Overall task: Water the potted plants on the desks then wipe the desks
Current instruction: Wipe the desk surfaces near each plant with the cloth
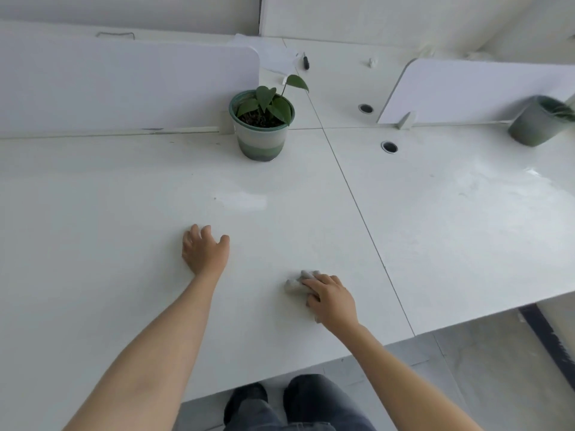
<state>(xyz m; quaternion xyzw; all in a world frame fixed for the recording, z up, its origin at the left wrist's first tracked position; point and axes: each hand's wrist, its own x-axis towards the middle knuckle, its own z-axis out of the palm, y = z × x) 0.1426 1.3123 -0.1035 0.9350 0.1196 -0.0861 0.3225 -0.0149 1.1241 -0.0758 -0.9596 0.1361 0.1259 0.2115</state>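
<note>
My right hand (331, 298) presses a small grey cloth (295, 286) onto the white desk (109, 228), fingers laid over it near the front edge. To its left, my left hand (203, 248) rests on the desk with fingers relaxed and nothing in it. A potted plant (263, 124) in a green-and-white banded pot stands at the back of this desk, by the divider. A second potted plant (538, 121) in a greyish-green pot sits on the neighbouring desk (466, 213) at the far right.
White divider panels (124, 85) (482, 88) stand along the backs of both desks. Two cable holes (389, 146) (365, 108) lie right of the seam. Papers (270, 54) and a dark pen (306, 62) lie on the far desk. Floor shows at the lower right.
</note>
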